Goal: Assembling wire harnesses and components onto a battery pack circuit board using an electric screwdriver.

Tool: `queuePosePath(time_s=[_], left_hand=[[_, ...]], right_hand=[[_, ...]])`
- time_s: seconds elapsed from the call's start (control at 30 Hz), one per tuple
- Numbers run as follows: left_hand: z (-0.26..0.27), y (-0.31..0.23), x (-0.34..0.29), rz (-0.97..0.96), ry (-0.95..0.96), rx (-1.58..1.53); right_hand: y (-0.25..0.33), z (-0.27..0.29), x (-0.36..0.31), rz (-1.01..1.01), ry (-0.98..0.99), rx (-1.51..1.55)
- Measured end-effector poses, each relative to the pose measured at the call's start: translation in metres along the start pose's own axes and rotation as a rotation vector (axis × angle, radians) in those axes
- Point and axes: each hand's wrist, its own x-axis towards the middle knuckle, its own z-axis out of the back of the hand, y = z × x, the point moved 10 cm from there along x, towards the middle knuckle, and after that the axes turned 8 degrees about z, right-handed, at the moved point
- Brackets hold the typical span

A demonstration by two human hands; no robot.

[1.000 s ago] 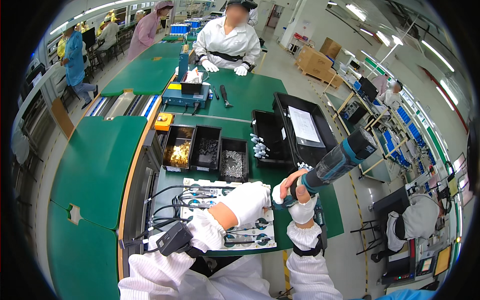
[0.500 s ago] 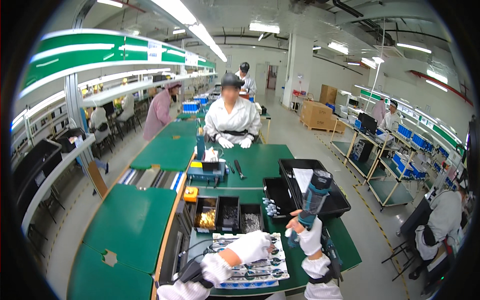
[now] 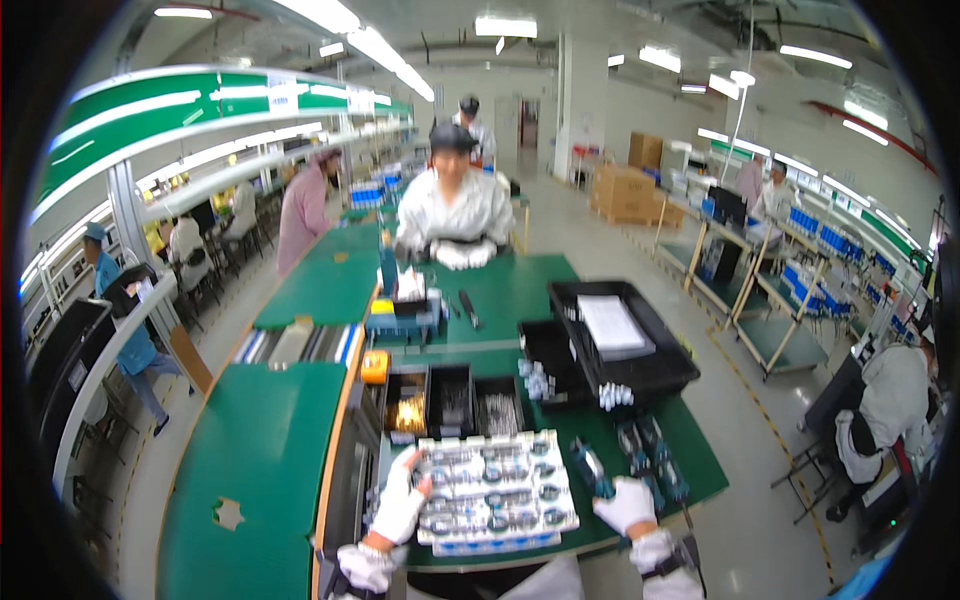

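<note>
A white tray (image 3: 497, 490) with rows of dark and blue small parts in it lies in front of me on the green bench. My left hand (image 3: 402, 503), in a white glove with bare fingertips, grips the tray's left edge. To the right of the tray my right hand (image 3: 627, 506) is closed round the near end of a teal cordless screwdriver (image 3: 590, 467), which lies low at the bench top. Its fingers are partly hidden. Two more teal and black power drivers (image 3: 662, 462) lie just right of it.
Black bins of brass and silver parts (image 3: 408, 412) stand beyond the tray. A black bin (image 3: 625, 345) with a paper sheet is at the right. A blue device (image 3: 400, 318) and an orange box (image 3: 375, 367) stand left. Across the bench is a person (image 3: 455, 205).
My right hand has lowered the upright screwdriver to the bench beside the tray. My left hand has moved from over the tray to its left edge. The view has shifted slightly.
</note>
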Motion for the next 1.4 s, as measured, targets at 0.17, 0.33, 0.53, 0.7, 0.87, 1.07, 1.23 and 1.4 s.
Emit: queuePosePath(time_s=[0.17, 0.33, 0.53, 0.7, 0.87, 1.07, 1.23, 1.4], left_hand=[[-0.002, -0.013, 0.005, 0.200, 0.086, -0.008], [0.013, 0.087, 0.019, 0.245, -0.051, -0.053], [-0.039, 0.099, 0.034, 0.738, 0.084, -0.978], [-0.051, 0.071, 0.029, 0.595, 0.001, -1.024], [-0.047, 0.090, -0.026, 0.722, -0.102, -1.106], [-0.027, 0.095, 0.006, 0.592, -0.157, -0.734], [-0.042, 0.065, 0.045, 0.768, 0.096, -0.800], [-0.042, 0.034, 0.050, 0.841, 0.062, -0.831]], right_hand=[[0.024, 0.008, 0.010, 0.149, -0.202, -0.121], [0.066, -0.019, -0.077, 0.210, -0.316, 0.838], [0.117, -0.048, -0.088, 0.132, -0.403, 0.620], [0.109, -0.050, -0.086, 0.122, -0.395, 0.625], [0.130, 0.026, -0.117, -0.022, -0.336, 0.643], [0.135, 0.042, -0.083, -0.015, -0.043, 0.545], [0.147, 0.059, -0.025, -0.095, 0.036, 0.200], [0.146, 0.054, 0.013, -0.085, -0.050, 0.083]])
